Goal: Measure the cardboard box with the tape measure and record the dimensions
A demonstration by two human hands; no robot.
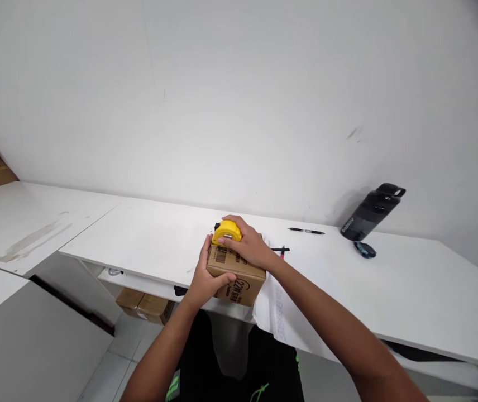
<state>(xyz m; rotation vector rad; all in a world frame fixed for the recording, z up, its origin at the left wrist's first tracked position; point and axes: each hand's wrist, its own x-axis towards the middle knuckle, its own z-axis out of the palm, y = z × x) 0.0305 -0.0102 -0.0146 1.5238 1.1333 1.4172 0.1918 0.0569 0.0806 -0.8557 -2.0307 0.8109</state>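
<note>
Well, the right hand (248, 243) grips a rounded yellow tape measure (228, 228); the left hand (204, 281) holds a brown, black-printed box (246, 273).

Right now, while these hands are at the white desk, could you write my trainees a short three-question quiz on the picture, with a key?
1. Multiple choice: what does the right hand hold?
A) a black pen
B) a yellow tape measure
C) a sheet of paper

2. True or false: the left hand is touching the cardboard box that has black printing on it.

3. Fill in the missing word: seen in the picture, the black water bottle stands on the white desk, to the ____ of that box.

Key: 1. B; 2. True; 3. right
</note>
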